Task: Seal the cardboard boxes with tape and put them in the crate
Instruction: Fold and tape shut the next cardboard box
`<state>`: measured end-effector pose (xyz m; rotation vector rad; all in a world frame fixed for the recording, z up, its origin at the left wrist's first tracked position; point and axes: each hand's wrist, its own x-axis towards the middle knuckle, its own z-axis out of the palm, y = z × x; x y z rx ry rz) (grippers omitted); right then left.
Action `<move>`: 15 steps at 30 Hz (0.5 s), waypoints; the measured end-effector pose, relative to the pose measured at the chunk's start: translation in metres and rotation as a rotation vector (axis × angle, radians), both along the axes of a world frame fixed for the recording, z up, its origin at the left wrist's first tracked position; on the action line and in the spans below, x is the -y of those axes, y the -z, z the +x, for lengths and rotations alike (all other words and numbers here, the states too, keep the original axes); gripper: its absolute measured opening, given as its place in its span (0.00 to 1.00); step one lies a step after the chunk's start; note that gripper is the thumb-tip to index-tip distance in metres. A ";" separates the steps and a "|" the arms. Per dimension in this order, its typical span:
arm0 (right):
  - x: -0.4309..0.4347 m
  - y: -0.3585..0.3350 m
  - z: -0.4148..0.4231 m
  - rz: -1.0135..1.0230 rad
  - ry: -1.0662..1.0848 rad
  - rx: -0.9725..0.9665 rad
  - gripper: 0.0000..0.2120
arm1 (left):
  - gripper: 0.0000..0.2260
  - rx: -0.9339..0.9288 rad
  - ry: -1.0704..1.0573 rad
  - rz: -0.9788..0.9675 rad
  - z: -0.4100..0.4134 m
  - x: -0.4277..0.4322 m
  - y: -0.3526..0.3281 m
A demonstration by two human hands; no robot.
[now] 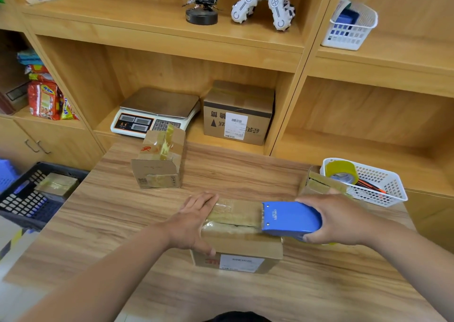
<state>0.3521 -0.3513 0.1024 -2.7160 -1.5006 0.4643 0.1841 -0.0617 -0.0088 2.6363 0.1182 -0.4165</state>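
Cardboard box lies nearest, under both hands, with a strip of tape laid along its top seam. The left hand lies flat on the box's left end, fingers straight and close together, likely to pin the tape's start and stop the box sliding. The right hand curls round the blue tape dispenser, whose mouth rests on the box top; I judge the pull runs toward the right edge.

Just beyond the right hand sits another taped box, then a white basket keeping a spare tape roll within reach. Beyond the left hand stands a third box. Far to that hand's left, the dark crate already holds one sealed box.
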 end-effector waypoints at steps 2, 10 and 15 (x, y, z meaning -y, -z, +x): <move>0.018 0.001 0.008 -0.006 0.018 -0.015 0.24 | 0.61 -0.011 -0.002 0.007 0.000 0.000 -0.001; 0.056 0.003 0.022 0.019 0.061 -0.065 0.24 | 0.60 0.008 0.019 0.059 0.001 0.001 0.001; 0.059 0.013 0.024 0.012 0.032 -0.086 0.19 | 0.59 -0.003 0.018 0.098 0.002 0.000 0.001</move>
